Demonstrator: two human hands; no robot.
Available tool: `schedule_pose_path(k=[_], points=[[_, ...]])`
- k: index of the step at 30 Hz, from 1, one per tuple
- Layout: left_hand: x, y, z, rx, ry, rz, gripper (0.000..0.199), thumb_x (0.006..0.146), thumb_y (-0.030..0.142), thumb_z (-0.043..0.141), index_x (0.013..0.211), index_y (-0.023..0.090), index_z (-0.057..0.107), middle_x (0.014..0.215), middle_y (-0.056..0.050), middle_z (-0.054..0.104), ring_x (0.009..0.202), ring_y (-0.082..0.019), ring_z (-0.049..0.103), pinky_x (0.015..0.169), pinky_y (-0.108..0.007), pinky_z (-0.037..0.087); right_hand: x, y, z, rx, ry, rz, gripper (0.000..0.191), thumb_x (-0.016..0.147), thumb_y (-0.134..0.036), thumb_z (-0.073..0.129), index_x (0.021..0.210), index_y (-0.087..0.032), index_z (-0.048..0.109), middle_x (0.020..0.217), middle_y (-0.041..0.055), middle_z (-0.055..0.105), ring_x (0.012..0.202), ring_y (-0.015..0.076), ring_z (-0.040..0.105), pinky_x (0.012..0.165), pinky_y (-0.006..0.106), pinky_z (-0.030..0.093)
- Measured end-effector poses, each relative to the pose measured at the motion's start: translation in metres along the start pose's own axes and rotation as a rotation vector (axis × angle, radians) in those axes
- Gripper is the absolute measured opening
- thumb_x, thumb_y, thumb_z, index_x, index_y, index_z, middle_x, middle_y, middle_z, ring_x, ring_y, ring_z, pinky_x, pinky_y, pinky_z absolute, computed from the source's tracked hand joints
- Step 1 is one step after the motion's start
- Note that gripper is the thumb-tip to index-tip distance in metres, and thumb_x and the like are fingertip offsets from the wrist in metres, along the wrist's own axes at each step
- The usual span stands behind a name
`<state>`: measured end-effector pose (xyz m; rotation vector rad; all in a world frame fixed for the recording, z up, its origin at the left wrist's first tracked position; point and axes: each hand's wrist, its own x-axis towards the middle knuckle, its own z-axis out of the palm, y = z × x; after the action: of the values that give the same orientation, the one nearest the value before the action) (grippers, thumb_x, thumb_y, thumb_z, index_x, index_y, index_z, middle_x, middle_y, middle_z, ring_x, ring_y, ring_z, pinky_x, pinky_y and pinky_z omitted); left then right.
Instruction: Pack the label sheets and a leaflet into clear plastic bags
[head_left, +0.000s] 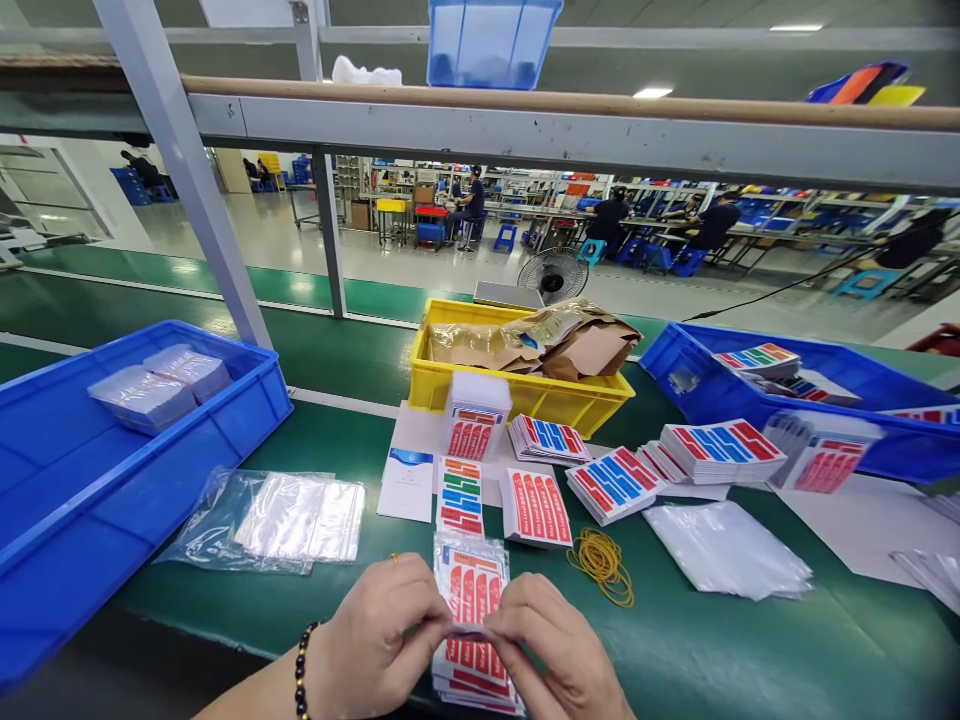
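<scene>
My left hand (382,635), with a beaded bracelet at the wrist, and my right hand (559,640) pinch the near edge of a clear plastic bag (472,575) from both sides. Red and white label sheets show inside the bag. Beneath it, toward me, lies a stack of red label sheets (474,685). Just beyond the bag is a red, blue and green sticker sheet (460,497). A pile of red label sheets (537,507) and a bundle of yellow rubber bands (602,567) lie beyond my right hand. Clear plastic bags (300,518) are beyond my left hand.
A blue bin (247,410) with packed bags stands left. A yellow bin (517,400) of brown packaging is at the middle back, another blue bin (757,400) at right. Sticker stacks (724,452) and more plastic bags (727,548) lie right. A metal post (187,170) rises at left.
</scene>
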<state>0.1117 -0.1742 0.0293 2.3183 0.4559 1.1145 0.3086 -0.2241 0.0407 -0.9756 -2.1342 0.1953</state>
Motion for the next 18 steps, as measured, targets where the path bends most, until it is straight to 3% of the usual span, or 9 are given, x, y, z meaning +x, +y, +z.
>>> schedule_pose_path(k=[14, 16, 18], points=[[0.0, -0.001, 0.019, -0.036, 0.002, -0.049, 0.007, 0.076, 0.008, 0.047, 0.072, 0.013, 0.046, 0.065, 0.0, 0.05, 0.061, -0.009, 0.044, 0.059, -0.021, 0.034, -0.009, 0.007, 0.015, 0.037, -0.073, -0.002, 0.013, 0.081, -0.003, 0.04, 0.084, -0.015, 0.044, 0.072, 0.0033, 0.052, 0.065, 0.0102, 0.046, 0.055, 0.02, 0.036], [-0.003, -0.007, 0.019, -0.009, 0.009, -0.091, 0.006, 0.078, 0.015, 0.053, 0.084, 0.015, 0.052, 0.071, -0.001, 0.054, 0.066, -0.01, 0.048, 0.062, -0.022, 0.038, -0.008, 0.017, 0.014, 0.051, -0.093, 0.063, 0.012, 0.084, -0.006, 0.038, 0.082, -0.015, 0.046, 0.072, 0.0029, 0.051, 0.066, 0.0097, 0.046, 0.056, 0.02, 0.037], [-0.007, -0.017, 0.019, 0.054, 0.035, -0.18, 0.03, 0.079, 0.025, 0.057, 0.108, 0.018, 0.05, 0.085, -0.002, 0.058, 0.075, -0.011, 0.051, 0.068, -0.023, 0.043, -0.008, 0.035, 0.015, 0.035, -0.089, 0.165, 0.013, 0.086, -0.009, 0.038, 0.079, -0.015, 0.048, 0.072, 0.0024, 0.051, 0.066, 0.0089, 0.048, 0.058, 0.019, 0.039]])
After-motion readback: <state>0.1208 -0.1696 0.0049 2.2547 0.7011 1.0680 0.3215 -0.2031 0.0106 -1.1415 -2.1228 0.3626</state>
